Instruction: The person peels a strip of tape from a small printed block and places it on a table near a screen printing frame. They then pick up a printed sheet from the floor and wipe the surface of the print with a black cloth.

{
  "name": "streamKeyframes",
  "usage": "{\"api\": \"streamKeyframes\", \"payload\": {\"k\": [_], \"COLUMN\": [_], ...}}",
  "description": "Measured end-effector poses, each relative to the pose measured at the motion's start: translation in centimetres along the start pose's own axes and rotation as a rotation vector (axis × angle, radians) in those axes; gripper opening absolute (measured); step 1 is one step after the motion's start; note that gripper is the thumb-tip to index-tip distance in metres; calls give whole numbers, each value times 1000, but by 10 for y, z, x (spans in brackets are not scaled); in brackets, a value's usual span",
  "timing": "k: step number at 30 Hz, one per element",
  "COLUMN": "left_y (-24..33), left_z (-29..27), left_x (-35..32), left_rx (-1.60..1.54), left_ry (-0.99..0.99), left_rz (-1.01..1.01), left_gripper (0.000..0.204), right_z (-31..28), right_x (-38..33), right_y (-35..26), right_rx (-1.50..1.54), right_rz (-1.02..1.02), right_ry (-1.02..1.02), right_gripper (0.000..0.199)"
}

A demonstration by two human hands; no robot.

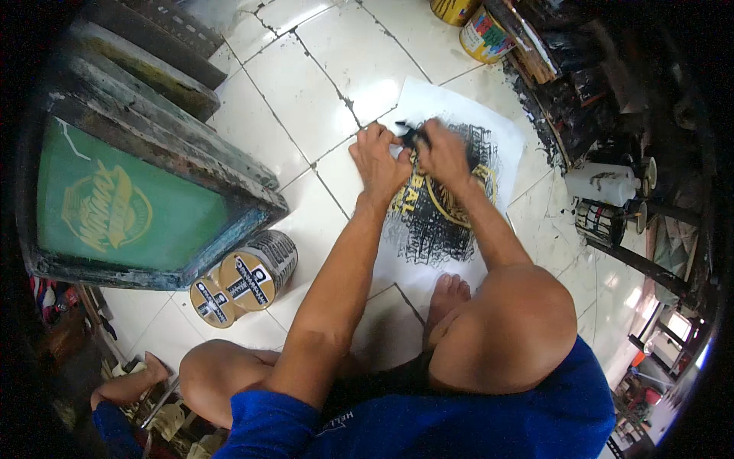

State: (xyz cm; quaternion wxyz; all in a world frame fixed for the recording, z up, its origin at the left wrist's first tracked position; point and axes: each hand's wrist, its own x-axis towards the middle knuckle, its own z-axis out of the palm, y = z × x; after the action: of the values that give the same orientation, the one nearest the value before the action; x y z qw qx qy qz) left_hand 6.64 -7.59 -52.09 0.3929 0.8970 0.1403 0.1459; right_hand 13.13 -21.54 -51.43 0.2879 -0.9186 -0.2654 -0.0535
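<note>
A white sheet (423, 96) lies on the tiled floor in front of me, covered with black strokes and a black-and-yellow print (451, 203). My left hand (376, 159) is at the sheet's left side, its fingers bent and closed on a whitish bit that looks like the sheet's raised edge. Just right of it, my right hand (445, 155) is closed round a small black object (414, 136). Motion blur and the fingers hide what kind of object this is. Its dark end points toward my left hand, over the sheet's upper left part.
Left stands a framed green printing screen (138, 203) with a yellow emblem. Two cans (246, 281) with gold-coloured tops sit beside it. Paint tins (486, 37) stand at the far right, and a whitish plastic container (600, 183) at the right. My bare foot (446, 298) is near the sheet.
</note>
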Motion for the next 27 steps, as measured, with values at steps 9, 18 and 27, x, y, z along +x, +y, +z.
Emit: {"api": "streamKeyframes", "payload": {"k": [9,18,27], "left_y": [-5,0,-2], "left_z": [2,3,-2], "left_x": [-1,-1,-4], "left_rx": [19,1,-46], "left_ry": [23,-14,11], "left_rz": [16,-4,77], "left_gripper": [22,21,19], "right_z": [1,3,-46], "right_x": [-1,-8,1], "right_y": [1,8,32], "right_rx": [26,-7,141], "right_rz": [26,63,379], "right_ry": [-46,-9,328], "right_gripper": [24,25,20]}}
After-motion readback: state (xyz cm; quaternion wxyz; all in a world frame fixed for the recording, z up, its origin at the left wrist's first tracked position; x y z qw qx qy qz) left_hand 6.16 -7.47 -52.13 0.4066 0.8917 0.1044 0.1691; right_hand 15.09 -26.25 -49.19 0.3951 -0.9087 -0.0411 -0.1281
